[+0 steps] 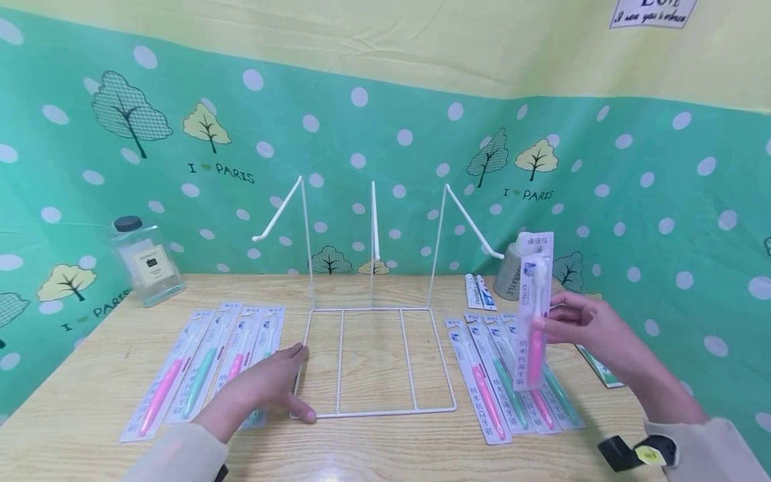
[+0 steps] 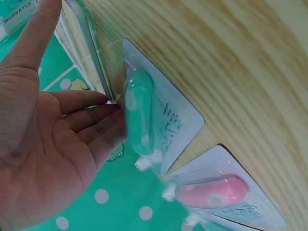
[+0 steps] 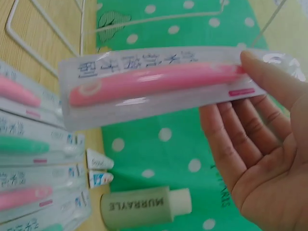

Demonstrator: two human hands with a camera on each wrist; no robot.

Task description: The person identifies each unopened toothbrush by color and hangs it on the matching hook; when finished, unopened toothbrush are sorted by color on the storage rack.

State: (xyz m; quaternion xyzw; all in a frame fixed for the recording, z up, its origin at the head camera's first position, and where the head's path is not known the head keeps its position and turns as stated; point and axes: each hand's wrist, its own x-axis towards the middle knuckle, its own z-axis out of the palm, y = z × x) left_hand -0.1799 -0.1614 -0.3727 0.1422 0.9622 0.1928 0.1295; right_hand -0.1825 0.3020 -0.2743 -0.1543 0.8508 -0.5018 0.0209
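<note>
My right hand (image 1: 581, 321) pinches a packaged pink toothbrush (image 1: 535, 321) by its edge, thumb in front and fingers behind. It is held upright above the right-hand row of packaged toothbrushes (image 1: 482, 385). In the right wrist view the pink handle (image 3: 154, 84) shows through clear plastic. My left hand (image 1: 271, 378) rests at the left side of a white wire rack (image 1: 385, 414), thumb by its front corner and fingertips at its side bar. The left wrist view shows straight fingers beside a packaged green toothbrush (image 2: 139, 113). Another row of packaged toothbrushes (image 1: 168, 381) lies left of the rack.
Three white prongs (image 1: 375, 221) rise at the rack's back. A clear bottle with a black cap (image 1: 147, 261) stands at the back left. Two small toothpaste tubes (image 1: 480, 292) and a grey bottle (image 1: 508, 271) are at the back right. A green-and-white box (image 1: 602, 368) lies behind the right arm.
</note>
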